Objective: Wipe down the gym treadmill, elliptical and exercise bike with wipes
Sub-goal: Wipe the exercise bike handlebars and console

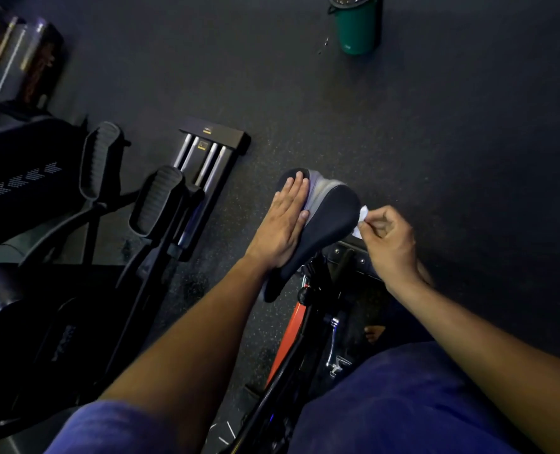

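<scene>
A green bin (pixel 357 26) stands on the dark floor (pixel 468 126).

**Legible markings: none confirmed**

No text, brand or number can be read with certainty. The elliptical's (pixel 59 322) dark housing carries raised lettering, too dim and foreshortened to make out. A small gold mark sits on the black end cap of its rail base (pixel 214 136); illegible. A small pale mark low on the green bottle (pixel 357 27) cannot be resolved either.
</scene>
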